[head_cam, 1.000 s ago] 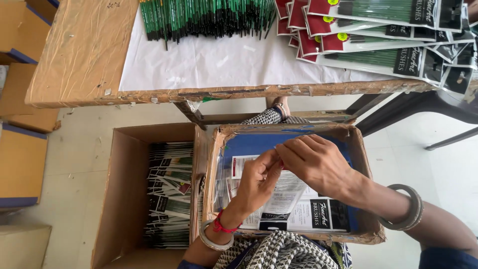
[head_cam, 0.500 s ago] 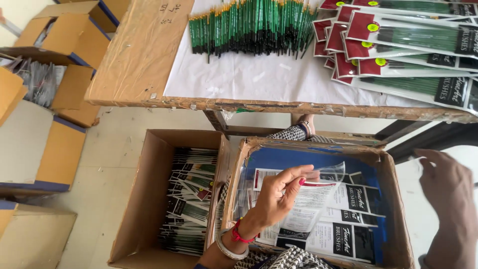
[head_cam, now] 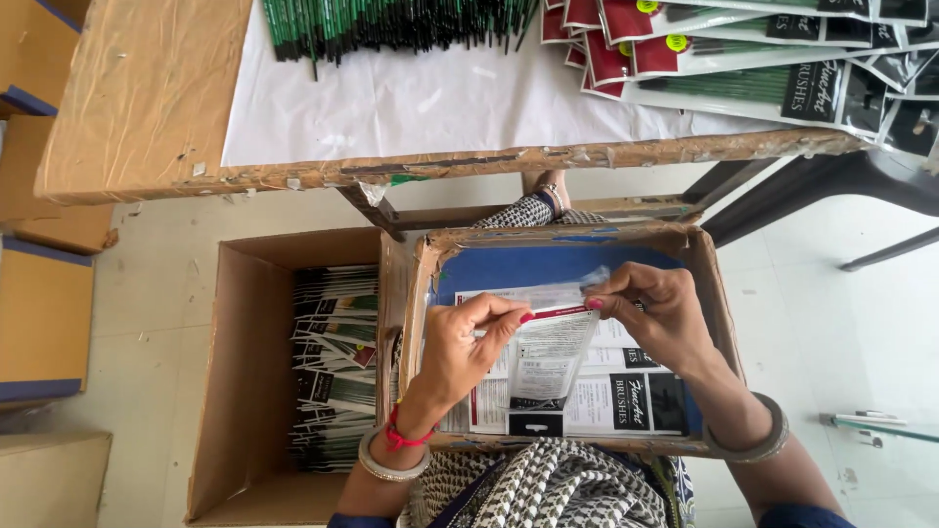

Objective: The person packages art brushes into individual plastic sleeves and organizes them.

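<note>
- The person sits over a shallow cardboard tray (head_cam: 421,323) lined in blue that rests on the lap, and both hands meet above it.
- The left hand (head_cam: 465,342) pinches the upper left corner of a clear plastic sleeve (head_cam: 550,352) between thumb and fingertips, closed on it.
- The right hand (head_cam: 660,318) grips the sleeve's upper right edge, also closed on it; the 2 hands seem to be spreading its mouth.
- The sleeve hangs just above the tray, with a printed card showing through it. I see no brush inside it, so by my reading this one is not yet filled.
- Under it in the tray lie more flat printed packs (head_cam: 626,396), black and white with a dark red edge, overlapping one another.
- On the floor to the left stands a brown carton (head_cam: 235,372) holding a tall stack of finished-looking packs (head_cam: 333,362). A good share of the packing appears done.
- On the worktop (head_cam: 147,108) above, a heap of green-handled brushes (head_cam: 391,22) lies loose on a white sheet, well apart from the hands. That heap suggests plenty is left.
- Also on the worktop, at the far right, a fan of filled sleeves (head_cam: 743,59) with red and black cards overlaps.
- More brown boxes (head_cam: 44,313) stand at the left edge of the floor.
</note>
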